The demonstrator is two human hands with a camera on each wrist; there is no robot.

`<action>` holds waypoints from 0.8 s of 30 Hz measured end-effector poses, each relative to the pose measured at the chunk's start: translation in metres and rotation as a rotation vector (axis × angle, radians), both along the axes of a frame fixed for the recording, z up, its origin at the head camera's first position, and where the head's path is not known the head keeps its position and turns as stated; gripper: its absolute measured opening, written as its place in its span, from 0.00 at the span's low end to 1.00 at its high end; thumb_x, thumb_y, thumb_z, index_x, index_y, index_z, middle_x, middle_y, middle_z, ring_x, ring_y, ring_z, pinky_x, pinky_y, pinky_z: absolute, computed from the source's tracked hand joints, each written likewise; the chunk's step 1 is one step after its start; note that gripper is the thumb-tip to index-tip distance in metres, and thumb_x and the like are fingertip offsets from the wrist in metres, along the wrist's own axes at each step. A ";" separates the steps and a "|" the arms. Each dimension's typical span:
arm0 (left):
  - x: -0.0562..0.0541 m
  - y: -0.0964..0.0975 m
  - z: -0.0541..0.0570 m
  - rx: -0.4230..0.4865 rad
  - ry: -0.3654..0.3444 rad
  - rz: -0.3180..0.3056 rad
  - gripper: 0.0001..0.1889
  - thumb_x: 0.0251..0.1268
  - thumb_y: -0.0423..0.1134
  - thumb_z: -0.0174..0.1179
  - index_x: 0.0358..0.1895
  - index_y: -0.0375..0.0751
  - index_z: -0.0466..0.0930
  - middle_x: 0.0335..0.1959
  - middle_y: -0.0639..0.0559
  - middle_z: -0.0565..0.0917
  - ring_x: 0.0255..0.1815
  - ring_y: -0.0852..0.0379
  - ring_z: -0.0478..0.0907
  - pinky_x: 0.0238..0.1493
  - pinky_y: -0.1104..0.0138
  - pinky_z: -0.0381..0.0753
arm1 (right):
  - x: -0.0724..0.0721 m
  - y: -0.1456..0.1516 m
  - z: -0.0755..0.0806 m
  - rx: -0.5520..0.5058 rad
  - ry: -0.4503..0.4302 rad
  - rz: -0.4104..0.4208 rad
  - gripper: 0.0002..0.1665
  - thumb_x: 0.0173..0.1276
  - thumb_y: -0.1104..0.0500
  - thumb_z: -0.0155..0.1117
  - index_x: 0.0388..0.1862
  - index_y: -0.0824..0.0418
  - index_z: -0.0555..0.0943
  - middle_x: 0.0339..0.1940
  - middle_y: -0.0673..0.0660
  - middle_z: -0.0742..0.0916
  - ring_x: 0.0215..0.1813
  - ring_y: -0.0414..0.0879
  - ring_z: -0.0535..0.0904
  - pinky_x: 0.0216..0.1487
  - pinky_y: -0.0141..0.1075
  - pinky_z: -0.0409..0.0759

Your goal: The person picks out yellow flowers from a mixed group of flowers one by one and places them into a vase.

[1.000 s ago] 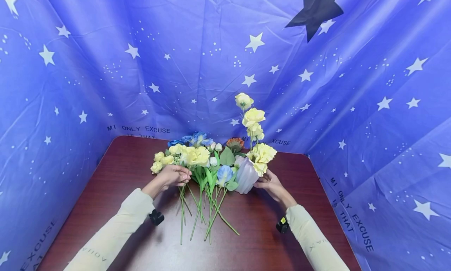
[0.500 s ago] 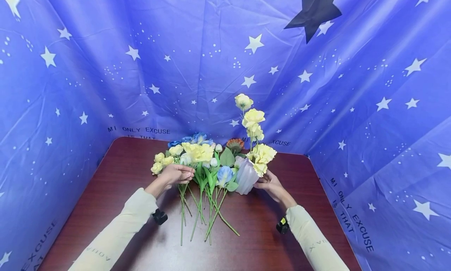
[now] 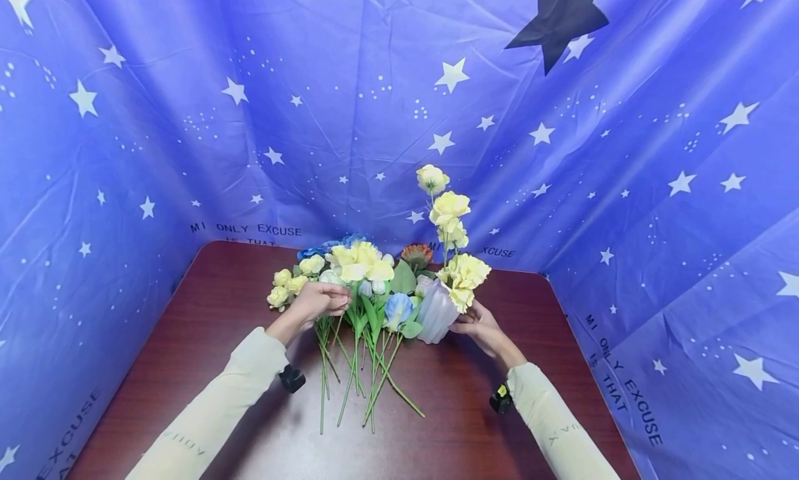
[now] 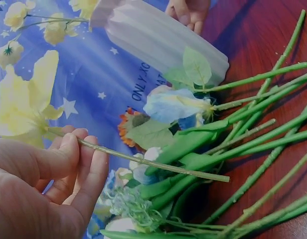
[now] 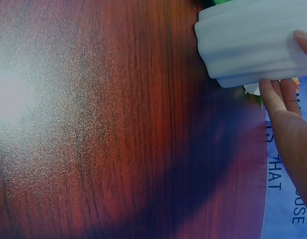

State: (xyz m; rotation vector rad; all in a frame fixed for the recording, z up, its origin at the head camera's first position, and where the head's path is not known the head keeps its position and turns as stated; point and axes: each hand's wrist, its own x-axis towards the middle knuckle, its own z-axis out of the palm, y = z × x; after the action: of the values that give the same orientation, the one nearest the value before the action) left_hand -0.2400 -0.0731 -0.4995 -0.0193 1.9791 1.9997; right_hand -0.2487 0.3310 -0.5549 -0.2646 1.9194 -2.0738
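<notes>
While the left hand (image 3: 315,305) pinches one yellow flower (image 3: 361,261) by the stem (image 4: 206,175), thumb against fingers, the right hand (image 3: 483,329) is clamped on the vase (image 3: 437,315), thumb on one side and fingers on the other. Held at left: the flower, large and ruffled, head just beyond the fingertips, bare stem reaching out over the heap in the left wrist view; position left of the vase and apart from it. Held at right: one vase, pale lilac, fluted, leaning toward the right hand in the head view. Contents of vase: yellow blooms (image 3: 452,209), some crowded at the mouth, others rising well above it. On the table (image 3: 474,438), left of the vase: loose flowers in a heap, heads toward the far side, green stems (image 3: 373,383) crossing toward the near side. Among these: one pale blue flower (image 3: 398,309), just beside the vase; one orange flower (image 3: 416,255), farther back; white tulips (image 3: 378,286); dark blue blooms (image 3: 310,253); small yellow roses (image 3: 288,284), near the left hand. Table: red-brown, wood-grained, glossy. Surround: blue curtain (image 3: 349,133), white stars, one large black star (image 3: 557,26), printed capitals low down. Sleeves (image 3: 215,407): two, pale cream.
</notes>
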 end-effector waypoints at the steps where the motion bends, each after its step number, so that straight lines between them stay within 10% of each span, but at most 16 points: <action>1: -0.001 0.002 0.001 0.002 0.006 0.002 0.18 0.71 0.24 0.59 0.62 0.20 0.76 0.52 0.30 0.86 0.40 0.57 0.88 0.54 0.60 0.88 | 0.000 0.000 0.000 0.001 0.001 0.001 0.53 0.59 0.80 0.63 0.80 0.67 0.52 0.57 0.45 0.84 0.55 0.41 0.85 0.54 0.37 0.88; 24: -0.015 0.051 0.038 0.047 0.028 -0.004 0.16 0.69 0.26 0.63 0.57 0.25 0.81 0.54 0.30 0.85 0.36 0.62 0.87 0.53 0.61 0.89 | -0.002 0.002 -0.003 -0.005 -0.001 -0.008 0.51 0.59 0.83 0.59 0.80 0.67 0.52 0.55 0.45 0.84 0.54 0.40 0.85 0.53 0.36 0.88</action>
State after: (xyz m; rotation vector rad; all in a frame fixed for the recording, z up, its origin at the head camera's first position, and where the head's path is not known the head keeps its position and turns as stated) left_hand -0.2553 -0.0220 -0.4618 0.0243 1.9468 2.0545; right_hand -0.2504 0.3331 -0.5575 -0.2575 1.9184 -2.0839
